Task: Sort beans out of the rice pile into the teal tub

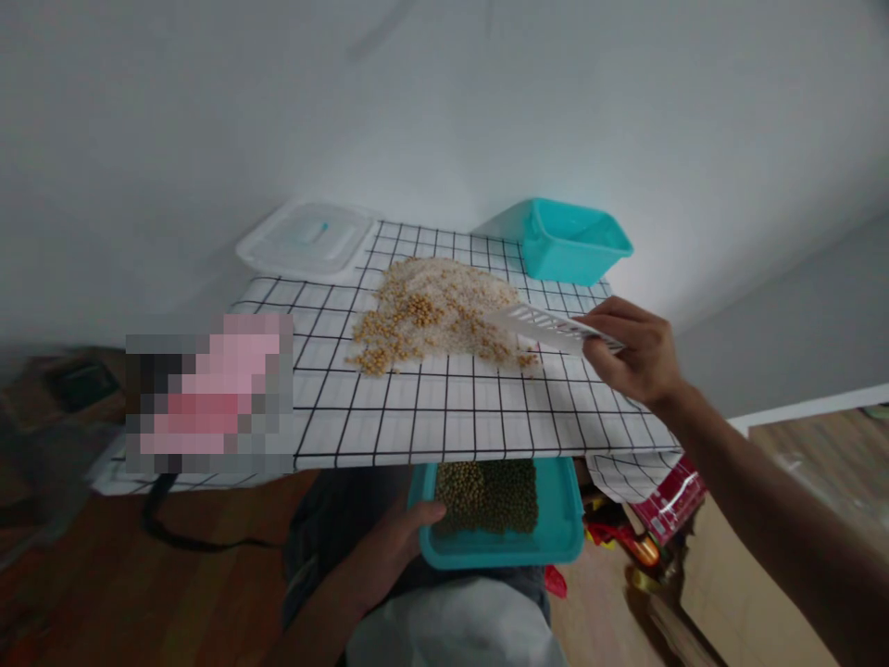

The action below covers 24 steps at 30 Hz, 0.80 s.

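My right hand (637, 357) is closed around the end of a white slotted plastic spatula (545, 326). Its far tip reaches the right side of a spread pile of pale grains (458, 278), which look like rice, mixed with yellow beans (423, 310) that look like soybeans. Below the table's front edge, my left hand (409, 528) grips the left side of a teal container (514, 556), thumb over the rim. Inside it, yellow beans (462, 486) lie on the left and dark green beans (510, 500) on the right; the table edge hides its back.
A black-and-white checked cloth (479, 417) covers the small table against the wall. A clear lid (309, 241) lies at back left, and a teal bin (576, 245) stands at back right. A blurred pink object (222, 380) is at front left. Red packaging (670, 500) lies below right.
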### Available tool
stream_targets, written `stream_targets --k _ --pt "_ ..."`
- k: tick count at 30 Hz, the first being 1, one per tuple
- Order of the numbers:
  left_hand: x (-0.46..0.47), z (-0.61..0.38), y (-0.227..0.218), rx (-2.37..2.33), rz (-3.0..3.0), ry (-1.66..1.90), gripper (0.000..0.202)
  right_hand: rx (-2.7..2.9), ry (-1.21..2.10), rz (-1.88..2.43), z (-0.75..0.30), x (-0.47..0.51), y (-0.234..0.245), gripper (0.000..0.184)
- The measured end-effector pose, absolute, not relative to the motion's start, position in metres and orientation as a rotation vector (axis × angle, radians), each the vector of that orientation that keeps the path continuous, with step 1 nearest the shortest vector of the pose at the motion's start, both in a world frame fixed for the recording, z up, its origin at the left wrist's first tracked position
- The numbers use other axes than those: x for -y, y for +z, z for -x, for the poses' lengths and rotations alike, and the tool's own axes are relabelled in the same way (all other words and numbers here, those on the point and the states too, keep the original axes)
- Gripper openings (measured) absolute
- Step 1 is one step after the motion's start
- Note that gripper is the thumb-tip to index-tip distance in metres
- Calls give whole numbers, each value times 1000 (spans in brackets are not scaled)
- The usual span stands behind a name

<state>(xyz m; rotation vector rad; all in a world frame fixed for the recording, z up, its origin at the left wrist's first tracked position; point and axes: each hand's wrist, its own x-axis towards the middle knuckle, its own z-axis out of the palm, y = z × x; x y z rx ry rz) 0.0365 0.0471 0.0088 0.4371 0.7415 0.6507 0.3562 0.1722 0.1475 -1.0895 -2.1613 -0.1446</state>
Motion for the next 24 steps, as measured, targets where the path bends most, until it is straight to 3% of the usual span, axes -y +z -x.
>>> stream_targets --k 5,12,17,24 --pt "-47 -40 5 -769 -391 631 48 2114 -167 1266 -378 -179 136 25" --pt "-47 -44 7 -755 -427 655 35 2185 -185 1186 -375 -141 121 31" --pt "-46 -49 1 -708 -368 623 47 2145 -164 1245 -361 -117 129 35" --pt "-44 -64 -5 -697 -388 644 49 2061 -319 1406 -361 -83 154 28"
